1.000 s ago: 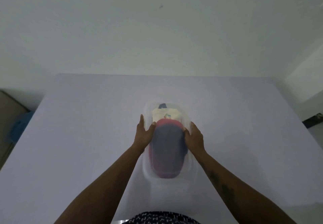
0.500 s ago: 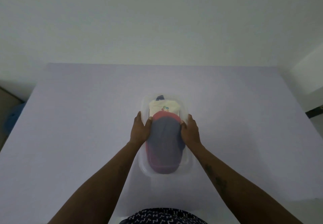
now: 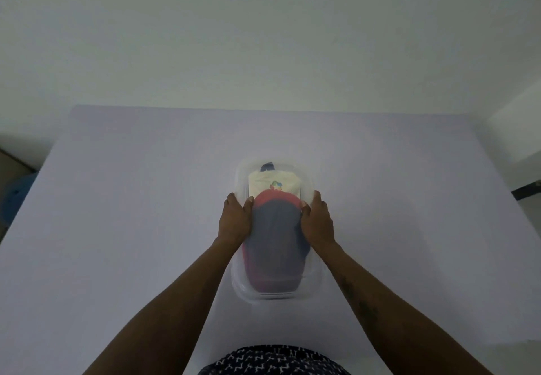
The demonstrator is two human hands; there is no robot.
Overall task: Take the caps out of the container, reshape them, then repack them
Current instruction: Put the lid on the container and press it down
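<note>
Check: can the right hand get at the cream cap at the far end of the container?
Probably yes. The right hand grips the dark cap at the container rim; the cream cap lies just beyond, top uncovered, no lid visible. Its near edge sits under the red brim.

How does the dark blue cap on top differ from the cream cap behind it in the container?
The dark blue cap lies nearest the person and shows almost whole; the cream cap sits at the far end, mostly covered. The dark blue cap looks plain, while the cream cap carries a small multicoloured logo. The left hand and right hand grip the dark blue cap's sides; neither touches the cream cap. Both sit inside the clear container.
</note>
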